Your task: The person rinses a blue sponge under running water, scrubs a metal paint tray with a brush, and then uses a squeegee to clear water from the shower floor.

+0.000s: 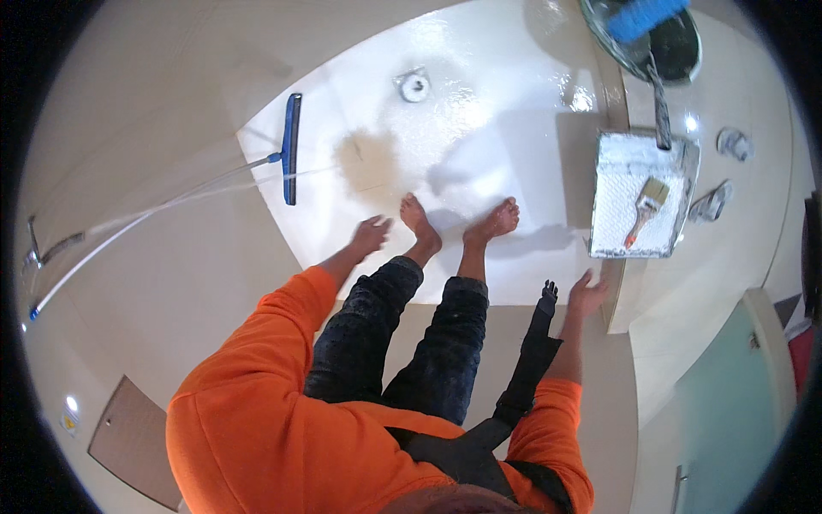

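Note:
My left hand (372,233) hangs with loosely stretched fingers beside my left knee and holds nothing. Past it, a beige patch (366,164) shows on the glossy white floor (522,180). On the right, my empty right hand (588,293) has its thumb apart from the fingers, just short of a paint tray (606,193). Lying in the tray is a flat paintbrush (647,208) with an orange-tipped handle. Behind the tray stands a dark bucket (681,53), with a blue roller (642,17) across its top and a smeared handle (660,107) reaching over the tray's edge.
A blue squeegee (291,150) leans at the left, its long pole running toward a wall tap (34,257). A pale streak crosses from there to the beige patch. A round drain fitting (415,86) sits farther back. A frosted glass door (711,411) is at the lower right.

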A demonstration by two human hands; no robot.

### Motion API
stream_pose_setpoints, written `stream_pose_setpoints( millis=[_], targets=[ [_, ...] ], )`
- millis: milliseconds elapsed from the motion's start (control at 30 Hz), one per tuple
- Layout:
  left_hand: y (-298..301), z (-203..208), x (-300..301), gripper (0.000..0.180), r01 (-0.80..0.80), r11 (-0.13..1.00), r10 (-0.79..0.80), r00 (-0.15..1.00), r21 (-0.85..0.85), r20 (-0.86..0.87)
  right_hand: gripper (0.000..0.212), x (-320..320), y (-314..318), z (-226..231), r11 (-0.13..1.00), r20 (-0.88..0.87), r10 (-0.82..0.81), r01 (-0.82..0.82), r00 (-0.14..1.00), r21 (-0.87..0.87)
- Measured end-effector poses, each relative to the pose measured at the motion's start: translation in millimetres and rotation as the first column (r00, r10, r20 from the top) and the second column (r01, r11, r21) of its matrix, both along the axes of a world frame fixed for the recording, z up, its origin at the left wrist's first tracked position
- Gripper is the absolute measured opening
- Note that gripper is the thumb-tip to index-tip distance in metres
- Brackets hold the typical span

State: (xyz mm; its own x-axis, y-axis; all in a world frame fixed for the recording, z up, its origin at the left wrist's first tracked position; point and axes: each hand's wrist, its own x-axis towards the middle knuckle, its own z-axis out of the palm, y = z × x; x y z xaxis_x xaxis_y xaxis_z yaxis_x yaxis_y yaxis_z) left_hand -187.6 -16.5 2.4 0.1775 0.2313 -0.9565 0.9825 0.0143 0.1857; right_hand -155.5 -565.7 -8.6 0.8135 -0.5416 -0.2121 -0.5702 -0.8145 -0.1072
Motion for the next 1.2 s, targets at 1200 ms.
stream_pose_setpoints(
  millis=[1200],
  targets=[
    [145.7,367.2,-233.9,0.067,-0.651,0.743,0.579,0.743,0.158,0.337,0.038,73.4,84.9,330.1,0.816,-0.198,0.491,-0.369,0.848,0.445]
  ],
)
